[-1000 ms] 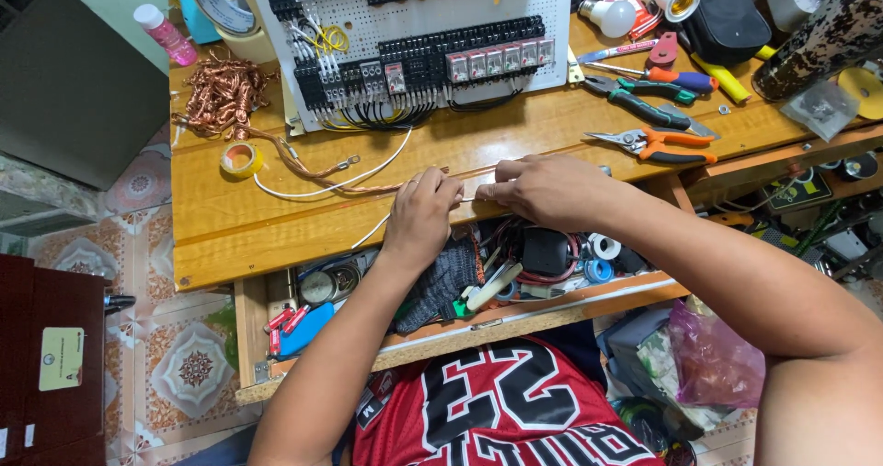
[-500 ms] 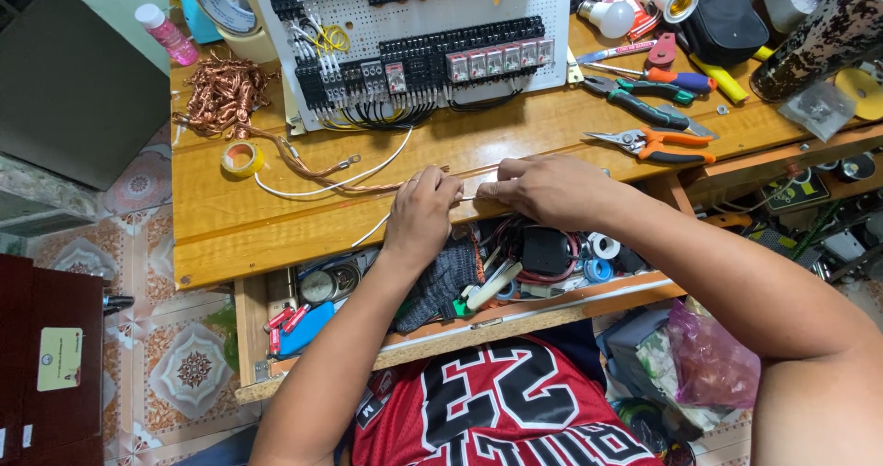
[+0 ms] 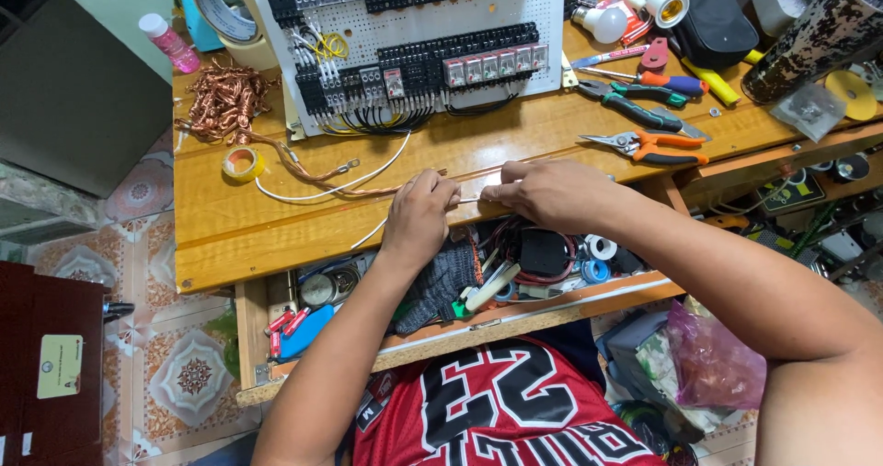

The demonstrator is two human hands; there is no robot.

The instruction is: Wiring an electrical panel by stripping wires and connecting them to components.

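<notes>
Both hands meet at the front of a wooden workbench (image 3: 276, 231). My left hand (image 3: 420, 216) pinches one end of a thin white wire (image 3: 324, 190) whose loop runs left across the bench. My right hand (image 3: 543, 193) grips the same wire's short stretch between the two hands, fingers closed. Behind the hands stands a white perforated panel (image 3: 552, 24) carrying rows of black relays and terminal blocks with black wiring. A twisted bare copper strand (image 3: 303, 164) lies beside the white wire.
A tangle of copper wire (image 3: 221, 103), a small tape roll (image 3: 243, 163) and a big tape roll (image 3: 223, 11) lie at left. Orange-handled pliers (image 3: 653, 144), cutters and screwdrivers (image 3: 662, 84) lie at right. An open drawer (image 3: 441, 287) below holds gloves, tape and tools.
Both hands stay on the white wire at the bench's front edge, with only small finger movement.
</notes>
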